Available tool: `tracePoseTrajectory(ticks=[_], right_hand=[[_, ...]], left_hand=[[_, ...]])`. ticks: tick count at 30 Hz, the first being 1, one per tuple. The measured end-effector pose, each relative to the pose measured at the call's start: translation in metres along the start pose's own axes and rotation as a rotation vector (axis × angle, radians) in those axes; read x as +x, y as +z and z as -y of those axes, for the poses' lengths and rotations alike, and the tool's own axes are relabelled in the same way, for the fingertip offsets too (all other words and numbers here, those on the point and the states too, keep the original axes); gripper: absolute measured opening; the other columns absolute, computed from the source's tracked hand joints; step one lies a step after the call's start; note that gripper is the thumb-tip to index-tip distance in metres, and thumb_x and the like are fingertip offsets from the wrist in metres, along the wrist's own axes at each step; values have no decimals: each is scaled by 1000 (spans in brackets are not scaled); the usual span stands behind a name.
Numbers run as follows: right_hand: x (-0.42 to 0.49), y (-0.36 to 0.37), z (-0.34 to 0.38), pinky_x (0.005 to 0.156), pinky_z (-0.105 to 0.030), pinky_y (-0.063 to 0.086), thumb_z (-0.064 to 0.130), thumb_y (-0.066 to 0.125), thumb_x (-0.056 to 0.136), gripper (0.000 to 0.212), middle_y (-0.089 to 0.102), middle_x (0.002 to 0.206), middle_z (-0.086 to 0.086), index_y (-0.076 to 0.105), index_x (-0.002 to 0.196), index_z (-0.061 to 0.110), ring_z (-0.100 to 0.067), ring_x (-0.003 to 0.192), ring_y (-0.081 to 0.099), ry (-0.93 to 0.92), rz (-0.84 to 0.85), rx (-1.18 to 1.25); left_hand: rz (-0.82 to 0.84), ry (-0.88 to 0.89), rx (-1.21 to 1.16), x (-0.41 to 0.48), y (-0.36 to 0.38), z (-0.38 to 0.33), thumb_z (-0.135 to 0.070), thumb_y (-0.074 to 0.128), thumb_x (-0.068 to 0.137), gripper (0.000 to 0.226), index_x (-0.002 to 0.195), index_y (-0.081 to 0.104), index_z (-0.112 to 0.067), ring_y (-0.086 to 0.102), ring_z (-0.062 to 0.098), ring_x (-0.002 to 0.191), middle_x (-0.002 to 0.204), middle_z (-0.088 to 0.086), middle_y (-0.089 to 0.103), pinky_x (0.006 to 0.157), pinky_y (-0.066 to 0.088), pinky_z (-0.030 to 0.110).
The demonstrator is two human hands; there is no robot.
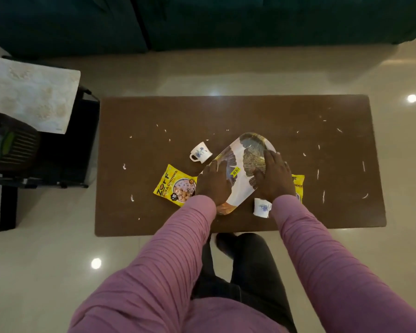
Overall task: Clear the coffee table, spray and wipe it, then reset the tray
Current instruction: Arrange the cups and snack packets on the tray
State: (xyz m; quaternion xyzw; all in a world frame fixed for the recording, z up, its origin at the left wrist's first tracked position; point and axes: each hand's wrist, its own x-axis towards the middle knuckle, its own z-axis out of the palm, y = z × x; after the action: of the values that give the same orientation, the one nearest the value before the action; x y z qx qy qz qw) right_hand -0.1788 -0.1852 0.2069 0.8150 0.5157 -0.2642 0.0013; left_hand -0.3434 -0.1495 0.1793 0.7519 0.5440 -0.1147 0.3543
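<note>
Blocking one yellow packet (298, 183), right hand (274, 177) touches tray (241, 155).

On my feed the white, gold-leaf tray (240, 164) sits skewed mid coffee table (298, 116), which is brown and scrap-littered. Blue-flowered cup (201, 152) tipped at its 10 o'clock, second cup (262, 207) at 5. Yellow packet (175, 186) at 8, another packet (299, 182) at 3.

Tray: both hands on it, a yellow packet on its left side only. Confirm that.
Wrong on one point. The head view shows the left hand and right hand on the tray, but besides the left packet a second yellow packet lies right of it, partly behind the right hand.
</note>
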Motion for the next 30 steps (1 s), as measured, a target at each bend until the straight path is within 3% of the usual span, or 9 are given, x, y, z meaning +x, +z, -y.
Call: tracePoseTrajectory(ticks=[4, 8, 10, 13, 17, 20, 23, 26, 30], right_hand=[[41, 16, -25, 118, -45, 15, 28, 52, 94, 61, 28, 154, -12, 27, 146, 9, -30, 144, 19, -12, 54, -3], [90, 38, -51, 115, -46, 23, 25, 52, 91, 61, 33, 149, -16, 30, 145, 7, -34, 139, 28, -42, 84, -10], [112, 49, -63, 111, -48, 30, 22, 53, 89, 59, 38, 145, -18, 34, 142, 6, -38, 133, 35, -51, 72, 14], [140, 66, -78, 108, -47, 34, 18, 53, 89, 55, 40, 143, -17, 36, 140, 6, -38, 129, 39, -45, 53, 47], [168, 91, -100, 96, -46, 40, 14, 51, 90, 48, 46, 134, -19, 41, 136, 7, -38, 119, 46, -19, -11, 78], [179, 102, -112, 88, -44, 44, 11, 50, 89, 44, 51, 127, -20, 48, 133, 10, -39, 113, 51, -2, -57, 38], [180, 107, -124, 86, -44, 45, 8, 52, 86, 41, 55, 121, -19, 58, 126, 12, -39, 109, 54, 51, -94, 58], [181, 109, -134, 86, -44, 45, 9, 50, 84, 38, 55, 118, -21, 60, 121, 10, -41, 108, 53, 85, -157, 8], [189, 111, -133, 88, -43, 46, 12, 51, 88, 40, 54, 122, -21, 54, 127, 12, -40, 110, 54, 60, -109, 55]], left_hand=[[135, -109, 7, 20, 24, 8, -30, 46, 97, 50, 144, 32, -20, 49, 35, 123, 143, 12, 40, 92, 45, 46], [188, -370, -53, 17, 70, 22, -31, 42, 96, 29, 119, 57, -18, 60, 30, 108, 118, 9, 62, 88, 49, 37], [99, -529, -133, 13, 100, 31, -34, 45, 94, 31, 116, 61, -18, 61, 26, 105, 115, 7, 66, 87, 48, 32], [-207, -749, -370, 7, 139, 39, -40, 54, 88, 49, 134, 46, -27, 57, 23, 113, 129, -2, 58, 88, 40, 28], [-151, -983, -433, 19, 173, 35, -47, 44, 96, 50, 139, 42, -23, 52, 32, 121, 135, 6, 55, 99, 40, 45], [-163, -934, -532, 37, 180, 33, -34, 42, 100, 31, 119, 57, -14, 56, 33, 111, 119, 12, 61, 91, 43, 39], [-270, -906, -463, 48, 176, 27, -27, 49, 97, 24, 113, 62, -15, 60, 28, 102, 105, 4, 62, 81, 47, 32], [-373, -1022, -475, 38, 175, 28, -30, 50, 92, 32, 120, 60, -18, 61, 29, 102, 113, 6, 65, 83, 46, 35], [-228, -1126, -836, 31, 206, 51, -42, 54, 78, 56, 132, 49, -29, 58, 31, 108, 123, 2, 60, 94, 50, 48]])
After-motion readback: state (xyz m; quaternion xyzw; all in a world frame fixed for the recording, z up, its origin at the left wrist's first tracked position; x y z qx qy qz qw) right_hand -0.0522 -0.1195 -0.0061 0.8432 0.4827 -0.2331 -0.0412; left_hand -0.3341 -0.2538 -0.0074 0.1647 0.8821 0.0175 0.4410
